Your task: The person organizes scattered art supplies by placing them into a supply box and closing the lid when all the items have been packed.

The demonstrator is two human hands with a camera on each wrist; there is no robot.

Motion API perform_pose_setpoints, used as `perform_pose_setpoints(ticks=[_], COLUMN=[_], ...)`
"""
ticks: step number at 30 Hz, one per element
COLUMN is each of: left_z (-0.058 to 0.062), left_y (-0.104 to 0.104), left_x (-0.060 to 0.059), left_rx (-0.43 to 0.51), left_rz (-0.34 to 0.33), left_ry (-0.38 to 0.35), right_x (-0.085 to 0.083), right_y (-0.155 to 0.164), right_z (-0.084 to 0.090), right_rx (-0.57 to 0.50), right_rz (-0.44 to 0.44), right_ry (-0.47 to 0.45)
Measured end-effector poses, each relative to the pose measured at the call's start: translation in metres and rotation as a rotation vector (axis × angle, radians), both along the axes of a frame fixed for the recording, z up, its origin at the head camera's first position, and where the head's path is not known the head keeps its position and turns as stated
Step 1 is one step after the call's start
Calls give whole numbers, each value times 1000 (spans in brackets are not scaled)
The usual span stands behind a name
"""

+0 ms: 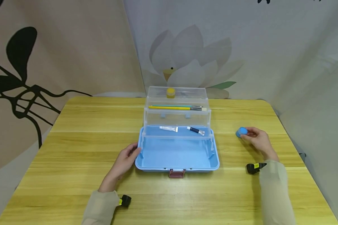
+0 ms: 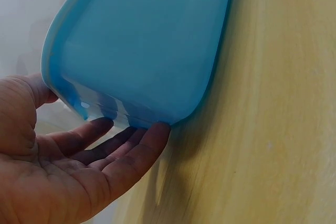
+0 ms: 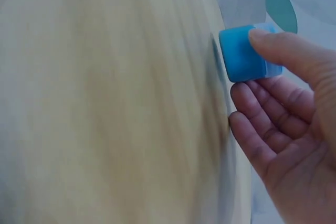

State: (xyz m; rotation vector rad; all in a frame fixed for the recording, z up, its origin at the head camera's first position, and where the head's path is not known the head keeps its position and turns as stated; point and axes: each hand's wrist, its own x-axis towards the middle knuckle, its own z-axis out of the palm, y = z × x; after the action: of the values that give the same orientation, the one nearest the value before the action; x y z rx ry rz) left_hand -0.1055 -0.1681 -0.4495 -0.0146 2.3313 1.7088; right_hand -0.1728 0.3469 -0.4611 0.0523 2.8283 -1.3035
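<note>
We pinch a small blue paint jar (image 1: 241, 132) with our right hand (image 1: 259, 141) — it's right of our blue box (image 1: 176, 154), near the wooden table (image 1: 87, 140). It's round and squat, tilted with a flat end up. Our left hand (image 1: 124, 161) touches the box's side; we can't tell if it grips. Clear trays (image 1: 174, 120) hold a yellow jar (image 1: 170, 92), two paintbrushes (image 1: 170, 107) and two paint tubes (image 1: 168, 128).

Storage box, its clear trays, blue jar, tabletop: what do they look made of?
Storage box: likely molded plastic, satin; even blue, rounded rim.
Clear trays: probably rigid plastic, smooth; see-through.
Blue jar: apparently plastic, smooth; uniform color, partly translucent.
Tabletop: wood or wood-look laminate, soft sheen; grain shows.
</note>
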Motion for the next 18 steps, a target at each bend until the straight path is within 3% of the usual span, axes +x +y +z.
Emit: perform_pose_setpoints(ticks=[12,18], left_z=[-1,0], left_y=[1,0], left_x=[-1,0], left_rx=[5,8], left_rz=[0,0], left_ry=[5,-5], right_x=[-9,-19], right_y=[-15,-24], right_z=[19,34], right_rx=[1,-6], right_rz=[-5,2], right_ry=[112,113])
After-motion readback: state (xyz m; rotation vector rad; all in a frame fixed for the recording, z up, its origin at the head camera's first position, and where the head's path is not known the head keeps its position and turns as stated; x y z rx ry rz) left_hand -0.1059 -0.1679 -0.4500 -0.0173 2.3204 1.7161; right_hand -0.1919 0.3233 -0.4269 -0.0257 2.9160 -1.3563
